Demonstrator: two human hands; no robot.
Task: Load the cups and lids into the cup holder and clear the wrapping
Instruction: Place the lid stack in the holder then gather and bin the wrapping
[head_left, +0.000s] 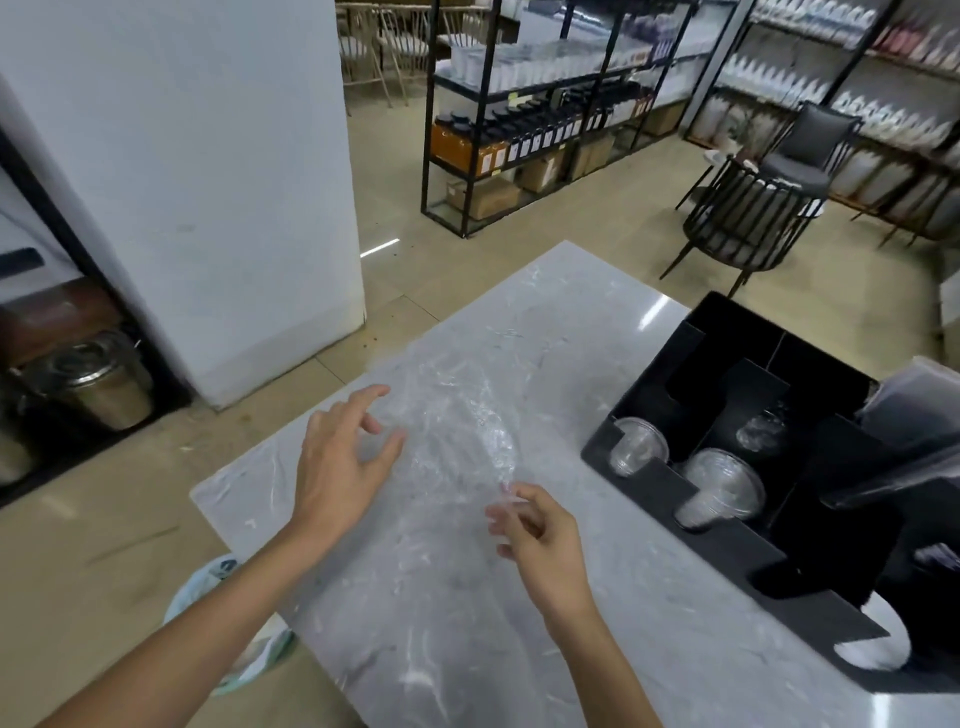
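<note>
A clear, crinkled plastic wrapping (457, 436) lies stretched over the middle of the marble table (649, 597). My right hand (540, 540) pinches its near end between thumb and fingers. My left hand (343, 457) hovers at the wrapping's left side with spread, relaxed fingers and holds nothing. At the right stands the black cup holder (727, 551). Clear cups (636, 447) fill its front-left slot, a stack of clear lids and cups (722, 483) fills the slot beside it, and more clear pieces (761, 428) lie in a slot further back.
A bin with a pale liner (228, 577) sits on the floor under the table's left edge. A white pillar (208, 208) rises beyond the table. Black shelving (545, 119), chairs (748, 218) and a metal pot (98, 379) stand farther off.
</note>
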